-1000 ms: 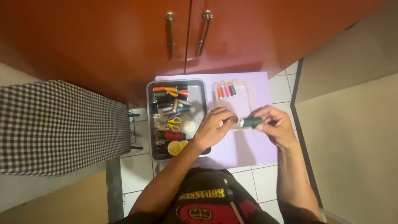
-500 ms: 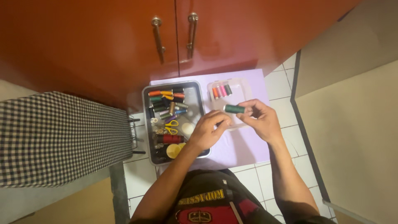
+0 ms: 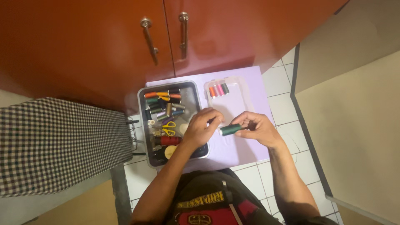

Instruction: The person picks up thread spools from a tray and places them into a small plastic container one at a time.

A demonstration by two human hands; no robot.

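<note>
My right hand (image 3: 257,128) grips a dark green thread spool (image 3: 230,129) held sideways above a lilac mat (image 3: 250,83). My left hand (image 3: 202,127) has its fingertips pinched close to the spool's left end; whether it holds a thread is too small to tell. Just left of that hand lies a grey metal tray (image 3: 143,112) with several thread spools and yellow-handled scissors (image 3: 169,128). Behind the hands sits a clear plastic box (image 3: 237,100) with three spools (image 3: 218,90), orange, pink and dark green, in a row.
Red-brown cabinet doors with two metal handles (image 3: 149,37) stand right behind the mat. A black-and-white checked cloth (image 3: 58,146) covers something at the left. White floor tiles (image 3: 283,108) surround the mat; a beige surface (image 3: 354,125) lies at the right.
Both hands with the green spool have stayed over the mat, shifting slightly. The camera view has moved, so the cabinet handles sit further left.
</note>
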